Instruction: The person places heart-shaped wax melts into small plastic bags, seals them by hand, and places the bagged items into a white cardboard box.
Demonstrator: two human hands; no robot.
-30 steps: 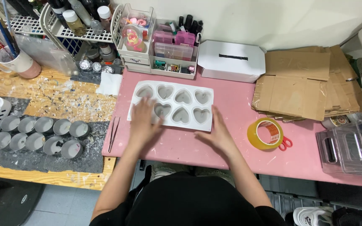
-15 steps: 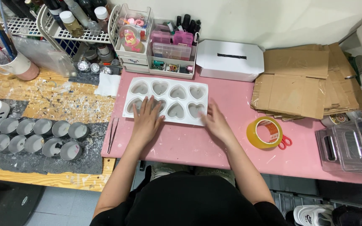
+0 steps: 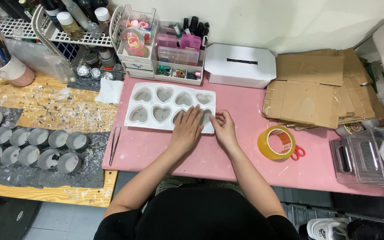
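The mould (image 3: 156, 106) looks like matt white silicone, smooth. The pink tabletop (image 3: 245, 155) is smooth, faintly scuffed. Beside it, bare wood (image 3: 54, 106) flecked with rough white spatter. The cups (image 3: 36, 146) seem dull metal, though I can't be sure. Cardboard (image 3: 312, 89) matt brown; tape (image 3: 275, 143) glossy.

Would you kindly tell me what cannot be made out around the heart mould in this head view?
- Mould: two near-right cavities are covered by the left hand and right hand, so their contents are hidden.
- Fingers: whether they pinch the mould's edge or only rest on it is too small to tell.
- Scissors: blades hidden behind the tape roll.
- Clear box: cut by the right edge.
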